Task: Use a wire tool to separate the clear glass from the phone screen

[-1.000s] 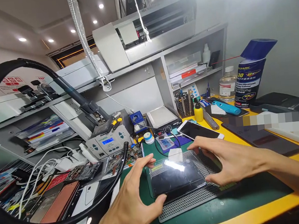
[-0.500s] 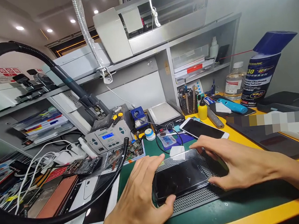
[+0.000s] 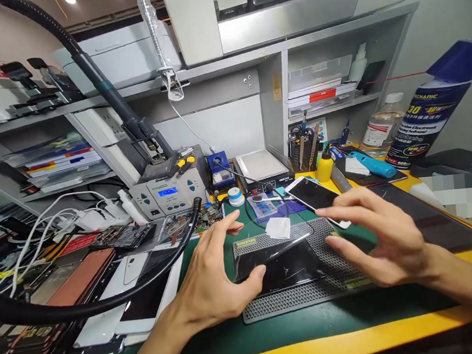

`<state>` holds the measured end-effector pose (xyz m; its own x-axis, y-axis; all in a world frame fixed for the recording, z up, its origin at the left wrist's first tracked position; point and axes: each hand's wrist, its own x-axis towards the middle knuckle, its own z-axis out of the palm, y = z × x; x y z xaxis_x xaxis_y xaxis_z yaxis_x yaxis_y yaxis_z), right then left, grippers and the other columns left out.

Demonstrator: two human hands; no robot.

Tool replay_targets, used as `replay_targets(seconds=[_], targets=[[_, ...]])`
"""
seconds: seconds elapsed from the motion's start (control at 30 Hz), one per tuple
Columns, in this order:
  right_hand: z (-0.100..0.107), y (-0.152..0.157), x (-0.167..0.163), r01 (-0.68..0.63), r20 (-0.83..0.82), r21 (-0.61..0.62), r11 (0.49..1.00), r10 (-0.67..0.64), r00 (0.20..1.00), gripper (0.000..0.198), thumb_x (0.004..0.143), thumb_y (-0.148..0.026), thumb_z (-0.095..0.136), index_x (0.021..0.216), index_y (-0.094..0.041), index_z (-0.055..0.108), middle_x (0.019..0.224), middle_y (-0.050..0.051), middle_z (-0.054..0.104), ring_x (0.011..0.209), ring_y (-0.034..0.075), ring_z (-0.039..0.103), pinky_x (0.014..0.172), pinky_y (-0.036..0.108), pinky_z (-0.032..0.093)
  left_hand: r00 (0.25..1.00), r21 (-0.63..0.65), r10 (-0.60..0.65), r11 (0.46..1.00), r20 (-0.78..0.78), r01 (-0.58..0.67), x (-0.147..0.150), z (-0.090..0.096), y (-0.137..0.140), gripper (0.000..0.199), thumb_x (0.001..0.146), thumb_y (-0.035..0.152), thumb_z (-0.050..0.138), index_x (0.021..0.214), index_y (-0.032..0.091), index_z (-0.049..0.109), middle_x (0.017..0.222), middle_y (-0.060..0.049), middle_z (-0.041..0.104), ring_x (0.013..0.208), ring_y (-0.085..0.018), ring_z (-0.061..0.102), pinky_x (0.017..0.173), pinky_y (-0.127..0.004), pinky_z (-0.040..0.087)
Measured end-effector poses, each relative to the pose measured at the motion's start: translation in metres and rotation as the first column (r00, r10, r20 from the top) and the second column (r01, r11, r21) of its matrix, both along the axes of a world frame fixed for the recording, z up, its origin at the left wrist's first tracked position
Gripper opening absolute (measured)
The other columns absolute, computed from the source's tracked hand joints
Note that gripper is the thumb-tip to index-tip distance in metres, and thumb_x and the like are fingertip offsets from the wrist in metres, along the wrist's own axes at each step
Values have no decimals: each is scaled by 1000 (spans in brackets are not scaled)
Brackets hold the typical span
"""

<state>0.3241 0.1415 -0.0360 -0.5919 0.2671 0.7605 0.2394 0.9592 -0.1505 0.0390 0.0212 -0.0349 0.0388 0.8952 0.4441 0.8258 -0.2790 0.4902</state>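
Screen, black and glossy, lay on or just above a grey mat with holes in the head view, with a bright glare along its far edge; whether it rested fully flat could not be told. The left hand stood at its left end, thumb and fingers spread wide apart, the thumb reaching over the near left part. Whether that thumb touched the glass could not be made out. The right hand hung over the right part of the grey mat, apart from the screen, its thumb and forefinger parted with nothing between them.

Just beyond the screen, a white wipe lay near a small round jar. A white phone lay behind the right hand, near a yellow bottle. Farther right stood a blue spray can, tilted in the view. To the left, several old phones lay in a pile beside the green mat, below a machine with a lit blue display.
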Motion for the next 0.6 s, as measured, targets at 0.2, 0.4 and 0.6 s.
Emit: replay_targets(seconds=[0.2, 0.4, 0.6], targets=[[-8, -24, -21, -14, -19, 388, 922, 24, 1000, 51, 76, -17, 71, 126, -27, 67, 85, 7, 67, 77, 26, 61, 71, 46, 54, 977, -100, 18, 995, 215, 3, 4, 5, 0, 74, 80, 33, 74, 145, 23, 40, 126, -8, 66, 111, -25, 64, 103, -47, 50], [-14, -28, -42, -51, 1, 356, 933, 54, 999, 51, 76, -25, 72, 126, -36, 70, 96, 6, 72, 88, 28, 66, 85, 53, 57, 947, -178, 21, 983, 322, 39, 2, 12, -5, 66, 81, 35, 70, 141, 25, 44, 120, -7, 70, 102, -23, 65, 98, -47, 51], [-16, -33, -47, 3, -48, 383, 924, 16, 999, 53, 70, -23, 68, 121, -32, 74, 101, 10, 67, 97, 32, 60, 92, 58, 55, 941, -178, 8, 982, 339, 56, 0, 15, -8, 60, 83, 35, 66, 139, 24, 46, 118, -6, 70, 98, -23, 66, 94, -44, 53]])
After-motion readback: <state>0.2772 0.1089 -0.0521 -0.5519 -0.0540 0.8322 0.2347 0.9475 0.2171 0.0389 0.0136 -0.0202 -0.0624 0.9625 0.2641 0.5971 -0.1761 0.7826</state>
